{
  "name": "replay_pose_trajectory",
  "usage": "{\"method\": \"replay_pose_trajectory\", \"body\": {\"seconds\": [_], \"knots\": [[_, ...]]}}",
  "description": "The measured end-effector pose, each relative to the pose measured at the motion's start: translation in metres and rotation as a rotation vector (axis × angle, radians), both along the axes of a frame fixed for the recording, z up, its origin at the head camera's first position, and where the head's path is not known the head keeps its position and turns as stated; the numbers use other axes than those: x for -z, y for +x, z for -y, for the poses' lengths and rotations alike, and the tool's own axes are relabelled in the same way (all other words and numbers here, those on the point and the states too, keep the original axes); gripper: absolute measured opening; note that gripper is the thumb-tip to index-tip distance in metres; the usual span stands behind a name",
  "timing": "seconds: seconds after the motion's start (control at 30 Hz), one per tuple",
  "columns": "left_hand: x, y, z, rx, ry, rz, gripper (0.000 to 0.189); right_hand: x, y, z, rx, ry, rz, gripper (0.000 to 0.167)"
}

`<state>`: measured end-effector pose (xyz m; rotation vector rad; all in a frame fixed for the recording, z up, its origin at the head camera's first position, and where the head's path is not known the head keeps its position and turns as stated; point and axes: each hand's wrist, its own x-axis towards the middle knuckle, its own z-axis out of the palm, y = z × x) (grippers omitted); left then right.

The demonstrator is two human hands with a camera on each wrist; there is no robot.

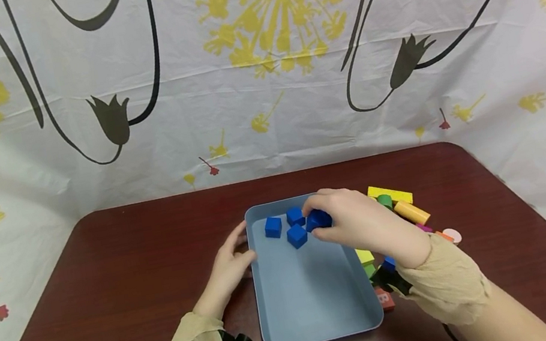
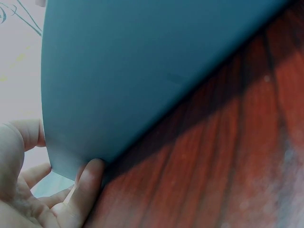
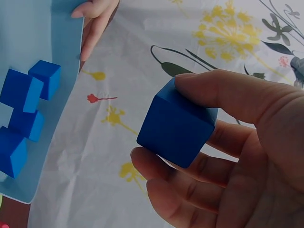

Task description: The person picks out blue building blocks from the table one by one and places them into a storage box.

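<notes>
My right hand (image 1: 355, 220) pinches a blue cube (image 3: 175, 128) between thumb and fingers, over the upper right part of a blue-grey tray (image 1: 318, 302). Several other blue cubes lie grouped inside the tray's far end, among them a cube (image 1: 273, 227) near the left wall and another cube (image 1: 297, 235) closer to me. At the tray's left side, my left hand (image 1: 227, 270) holds the rim. In the left wrist view its fingers (image 2: 88, 187) curl about the tray's wall (image 2: 118, 85).
Right of the tray lie loose blocks, partly hidden by my right arm: a long yellow block (image 1: 392, 194), a yellow cylinder (image 1: 412, 212), a red lettered block (image 1: 385, 299) and a pale disc (image 1: 451, 235). A patterned cloth (image 1: 270, 153) hangs behind the dark wooden table (image 1: 158, 264).
</notes>
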<state>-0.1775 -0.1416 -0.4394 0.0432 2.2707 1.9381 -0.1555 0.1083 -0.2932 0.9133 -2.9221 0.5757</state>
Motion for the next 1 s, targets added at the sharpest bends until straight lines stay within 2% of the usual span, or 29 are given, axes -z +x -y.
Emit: {"method": "replay_pose_trajectory", "body": {"seconds": [0.17,0.23,0.3,0.47,0.53,0.57,0.7,0.8,1.0], "knots": [[-0.019,0.008,-0.002,0.023,-0.007,0.000,0.073,0.005,-0.006,0.002,-0.002,0.008,0.014,0.025],[-0.023,0.010,-0.003,0.025,-0.007,-0.005,0.073,0.006,-0.007,0.003,-0.001,0.007,0.027,0.025],[-0.020,0.009,-0.003,0.019,-0.004,-0.004,0.073,0.008,-0.009,0.004,0.002,0.001,0.039,0.025],[0.000,0.000,-0.001,-0.011,-0.010,-0.007,0.072,0.012,-0.012,0.009,0.001,-0.017,0.060,0.026],[0.003,-0.001,-0.001,-0.017,-0.012,-0.008,0.072,0.015,-0.013,0.011,-0.001,-0.015,0.064,0.026],[0.003,-0.001,-0.001,-0.016,-0.011,-0.008,0.073,0.015,-0.013,0.012,-0.001,-0.011,0.067,0.026],[-0.014,0.007,-0.003,-0.007,-0.009,0.006,0.073,0.021,-0.016,0.017,-0.006,0.002,0.081,0.026],[-0.023,0.010,-0.003,0.000,-0.011,0.011,0.073,0.027,-0.019,0.021,-0.016,0.014,0.091,0.026],[-0.004,0.001,-0.001,-0.010,-0.002,0.005,0.073,0.036,-0.019,0.029,-0.017,0.040,0.114,0.026]]}}
